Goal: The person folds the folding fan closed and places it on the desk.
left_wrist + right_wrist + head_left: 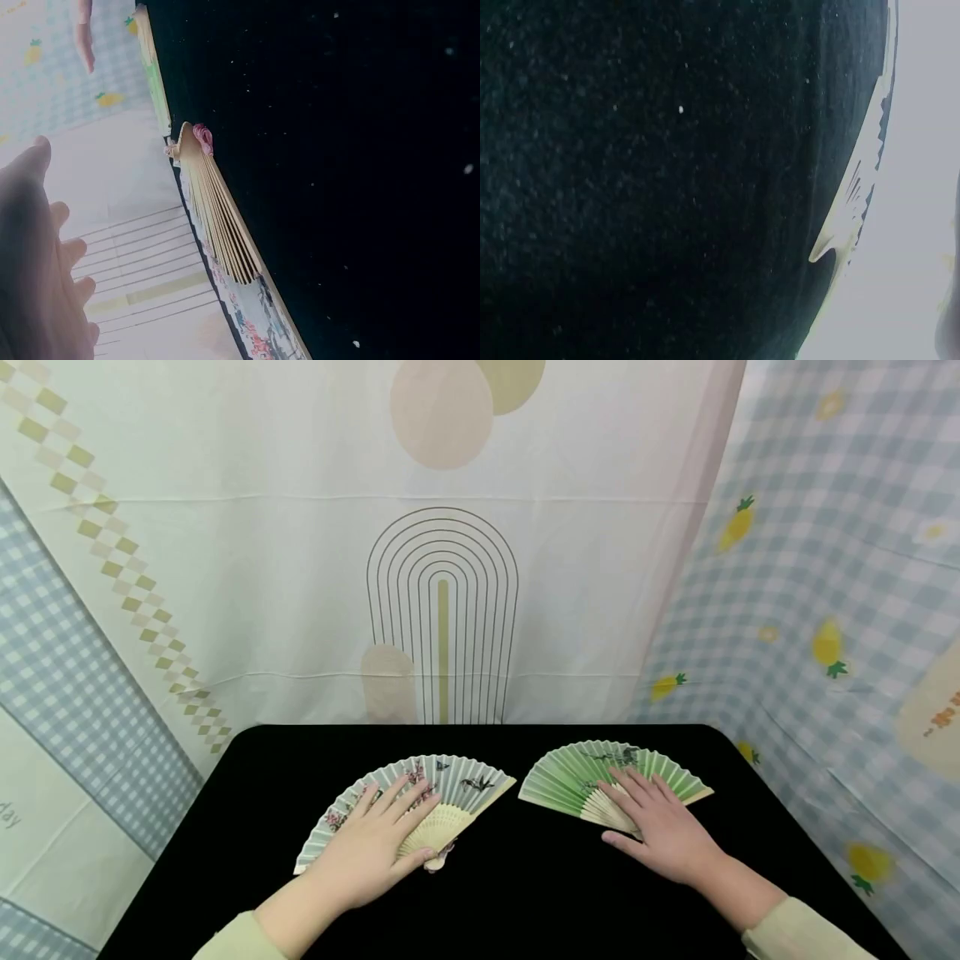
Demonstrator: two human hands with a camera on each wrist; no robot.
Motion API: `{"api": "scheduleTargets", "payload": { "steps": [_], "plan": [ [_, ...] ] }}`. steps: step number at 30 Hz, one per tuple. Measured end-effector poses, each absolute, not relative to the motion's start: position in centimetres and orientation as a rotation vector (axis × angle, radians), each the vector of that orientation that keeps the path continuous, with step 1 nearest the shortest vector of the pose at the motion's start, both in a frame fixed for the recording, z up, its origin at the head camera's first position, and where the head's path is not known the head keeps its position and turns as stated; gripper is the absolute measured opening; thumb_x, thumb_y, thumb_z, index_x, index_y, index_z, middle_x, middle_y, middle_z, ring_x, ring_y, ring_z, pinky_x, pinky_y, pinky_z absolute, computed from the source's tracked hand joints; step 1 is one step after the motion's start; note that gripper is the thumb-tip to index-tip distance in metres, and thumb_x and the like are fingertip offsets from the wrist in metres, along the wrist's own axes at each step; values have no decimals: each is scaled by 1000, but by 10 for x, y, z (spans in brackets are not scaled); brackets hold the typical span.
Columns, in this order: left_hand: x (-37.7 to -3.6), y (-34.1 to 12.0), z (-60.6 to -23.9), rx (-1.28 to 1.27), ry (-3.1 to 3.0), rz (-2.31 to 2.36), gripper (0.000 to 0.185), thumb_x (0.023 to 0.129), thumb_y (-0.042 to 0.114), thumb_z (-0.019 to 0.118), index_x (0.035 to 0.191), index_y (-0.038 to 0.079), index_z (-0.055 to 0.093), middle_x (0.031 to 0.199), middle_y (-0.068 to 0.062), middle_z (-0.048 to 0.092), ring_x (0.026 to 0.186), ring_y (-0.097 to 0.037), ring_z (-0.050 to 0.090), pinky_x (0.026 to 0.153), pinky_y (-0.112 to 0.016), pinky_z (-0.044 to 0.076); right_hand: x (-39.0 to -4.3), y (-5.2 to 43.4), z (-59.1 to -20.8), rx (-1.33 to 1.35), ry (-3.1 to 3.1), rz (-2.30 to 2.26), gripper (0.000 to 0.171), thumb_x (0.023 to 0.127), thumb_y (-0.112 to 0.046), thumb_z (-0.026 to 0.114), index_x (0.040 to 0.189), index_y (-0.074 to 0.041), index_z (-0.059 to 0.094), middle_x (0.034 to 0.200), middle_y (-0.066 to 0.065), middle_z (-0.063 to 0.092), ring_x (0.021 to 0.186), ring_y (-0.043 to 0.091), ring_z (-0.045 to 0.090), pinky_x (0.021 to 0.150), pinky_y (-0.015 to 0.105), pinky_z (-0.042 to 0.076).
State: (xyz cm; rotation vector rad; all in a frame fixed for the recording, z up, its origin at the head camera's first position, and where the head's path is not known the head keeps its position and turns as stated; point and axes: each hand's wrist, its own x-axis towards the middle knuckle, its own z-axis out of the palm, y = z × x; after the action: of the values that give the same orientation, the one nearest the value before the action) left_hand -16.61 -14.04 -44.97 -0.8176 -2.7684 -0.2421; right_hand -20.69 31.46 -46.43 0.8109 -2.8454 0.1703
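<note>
- Left hand [371,847] lies flat, fingers straight and spread, on the pale blue fan [457,781]. The fan is spread open on the black table [525,893], left of centre, with its pivot at about 5 o'clock of the hand.
- Right hand [660,827] lies flat in the same way on the green fan [570,772], which is open at right of centre. Its fingertips point to about 11 o'clock.
- The two hands are well apart, one per fan, and neither is curled round anything. The fans lie just beside each other, and the head view shows a narrow gap between their near edges.
- Risk: pressing down on the pleated leaf could crease the paper or bend the thin bamboo ribs [221,225].
- Risk: on the smooth cloth, a sideways push from a flat palm could slide a fan rather than hold it. The near edges could then overlap and snag.
- Risk: the pink tassel [203,138] at the pivot could get trapped under the left thumb.
- The right wrist view shows only the fan's edge, so contact cannot be checked there.
</note>
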Motion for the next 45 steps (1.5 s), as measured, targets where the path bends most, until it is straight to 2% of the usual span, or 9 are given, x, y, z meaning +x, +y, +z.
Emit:
{"api": "scheduleTargets", "payload": {
  "steps": [5,11,24,32,41,45],
  "plan": [
    [-170,-137,-450,-826,-2773,-253,68,98,58,50,157,28,33,161,0,28,150,-29,19,118,-62,17,-211,319,-462,770,-2913,171,72,96,-63,49,157,-29,31,164,0,21,149,33,19,118,59,15],
    [-176,-131,-448,-847,-2816,-270,69,99,60,47,157,26,31,161,-1,28,150,-29,16,118,-61,16,-216,324,-460,769,-2910,165,72,96,-61,51,157,-27,32,163,4,24,148,34,20,115,64,19],
    [-193,-118,-447,-898,-2863,-286,69,100,61,42,159,30,23,164,2,18,151,-26,10,122,-53,4,-223,336,-464,739,-2951,216,74,98,-62,47,157,-20,32,162,10,25,146,37,22,115,65,17],
    [-201,-113,-449,-921,-2859,-289,69,101,58,44,159,25,27,164,-3,21,151,-29,11,122,-54,5,-229,348,-466,724,-2975,300,71,99,-57,49,157,-18,32,160,15,26,145,40,25,113,67,19],
    [-207,-103,-446,-967,-2862,-271,72,100,64,34,159,24,24,163,-5,23,151,-30,14,122,-56,7,-235,353,-468,710,-3006,343,69,101,-56,47,157,-19,31,162,13,24,145,41,24,112,69,18],
    [-210,-98,-447,-980,-2881,-277,73,100,67,30,160,26,20,165,-3,19,151,-29,12,122,-55,6,-239,356,-468,718,-3014,395,67,101,-54,47,157,-18,32,160,15,27,143,42,26,111,70,19]
  ]
}}
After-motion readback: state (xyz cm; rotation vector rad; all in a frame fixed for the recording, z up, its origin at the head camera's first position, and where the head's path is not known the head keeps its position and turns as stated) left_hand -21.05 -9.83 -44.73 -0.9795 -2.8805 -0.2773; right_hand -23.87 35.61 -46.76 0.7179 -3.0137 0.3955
